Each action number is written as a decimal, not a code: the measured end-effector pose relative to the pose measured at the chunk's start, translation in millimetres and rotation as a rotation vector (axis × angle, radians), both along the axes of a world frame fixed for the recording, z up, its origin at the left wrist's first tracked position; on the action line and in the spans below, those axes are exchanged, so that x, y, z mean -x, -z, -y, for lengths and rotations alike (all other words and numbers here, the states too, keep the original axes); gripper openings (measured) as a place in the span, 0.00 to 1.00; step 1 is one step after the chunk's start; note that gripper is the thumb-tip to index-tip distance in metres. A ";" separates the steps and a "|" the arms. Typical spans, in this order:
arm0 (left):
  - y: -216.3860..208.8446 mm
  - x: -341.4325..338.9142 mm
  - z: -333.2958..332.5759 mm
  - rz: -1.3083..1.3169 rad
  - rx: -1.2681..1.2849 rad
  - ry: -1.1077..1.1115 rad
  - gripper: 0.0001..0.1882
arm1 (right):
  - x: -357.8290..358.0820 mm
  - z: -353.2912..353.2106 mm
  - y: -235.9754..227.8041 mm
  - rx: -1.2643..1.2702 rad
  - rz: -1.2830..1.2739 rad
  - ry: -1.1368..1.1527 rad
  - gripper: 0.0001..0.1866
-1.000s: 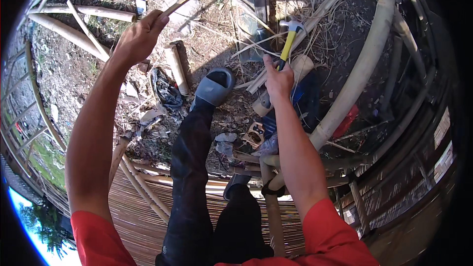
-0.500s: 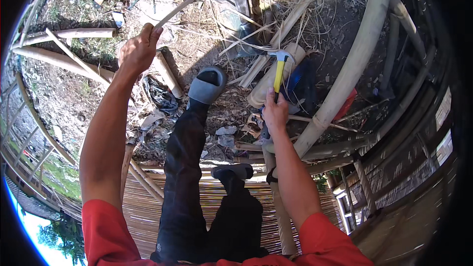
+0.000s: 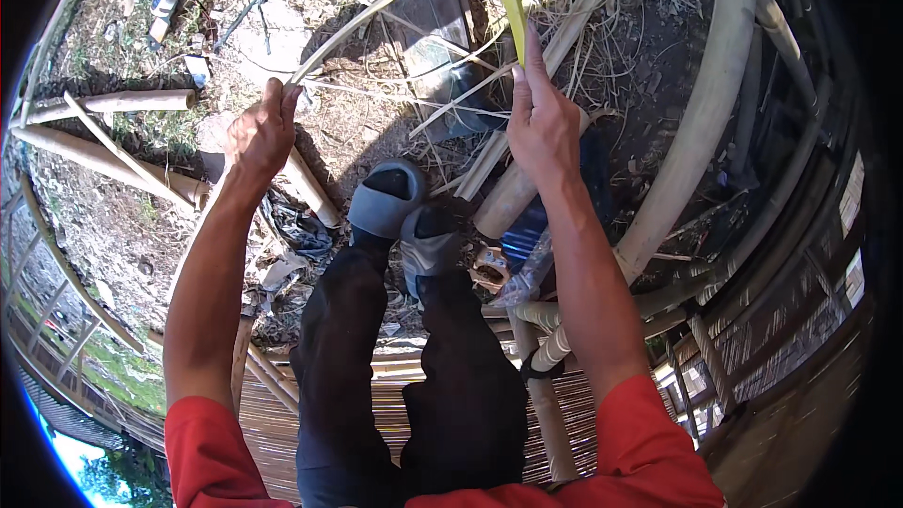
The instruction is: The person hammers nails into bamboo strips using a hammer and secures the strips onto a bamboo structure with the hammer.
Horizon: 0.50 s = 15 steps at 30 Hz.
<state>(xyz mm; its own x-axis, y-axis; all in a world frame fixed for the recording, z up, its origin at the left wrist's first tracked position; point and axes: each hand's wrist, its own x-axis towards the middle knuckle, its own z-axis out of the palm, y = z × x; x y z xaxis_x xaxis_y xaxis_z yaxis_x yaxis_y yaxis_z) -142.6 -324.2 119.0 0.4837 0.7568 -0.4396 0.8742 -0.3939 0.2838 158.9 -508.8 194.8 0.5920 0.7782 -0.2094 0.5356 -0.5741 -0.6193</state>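
My left hand (image 3: 259,138) is closed round the near end of a long, thin bamboo strip (image 3: 376,7). The strip slants away to the upper right, its far end in the air over a dark plank. In my right hand (image 3: 546,127) is a claw hammer (image 3: 514,19) with a yellow handle, its head pointing away from me and upward. The hammer head is close to the strip's far end in the picture; I cannot tell whether they touch. My palm hides the lower part of the handle.
A thick bamboo pole (image 3: 691,122) curves along the right. Cut bamboo lengths (image 3: 141,102) lie at the left, and a thick bamboo piece (image 3: 503,202) beside my grey shoes (image 3: 388,199). Thin shavings (image 3: 611,19) litter the far ground. A slatted bamboo surface (image 3: 268,433) is below me.
My right hand has lifted and moved away from me with the hammer, toward the strip's far end. My left hand and the strip have shifted slightly nearer. One foot has stepped forward beside the other.
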 end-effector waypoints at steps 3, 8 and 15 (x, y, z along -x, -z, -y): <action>16.7 2.2 5.3 -0.030 -0.072 0.015 0.15 | -10.1 -7.6 27.5 -0.066 0.158 -0.143 0.31; 49.4 15.8 5.2 -0.001 -0.181 0.045 0.13 | -7.1 -8.5 58.0 0.022 0.241 -0.289 0.43; 85.8 33.3 12.4 -0.099 -0.108 -0.040 0.23 | -6.2 1.7 76.1 -0.262 0.207 -0.204 0.40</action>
<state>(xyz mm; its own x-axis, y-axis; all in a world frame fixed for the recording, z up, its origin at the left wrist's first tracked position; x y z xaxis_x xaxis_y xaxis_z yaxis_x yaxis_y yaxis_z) -175.9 -336.5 33.2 0.4107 0.8199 -0.3988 0.9114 -0.3817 0.1538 165.1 -510.5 118.7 0.4286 0.8955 0.1199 0.7512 -0.2795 -0.5980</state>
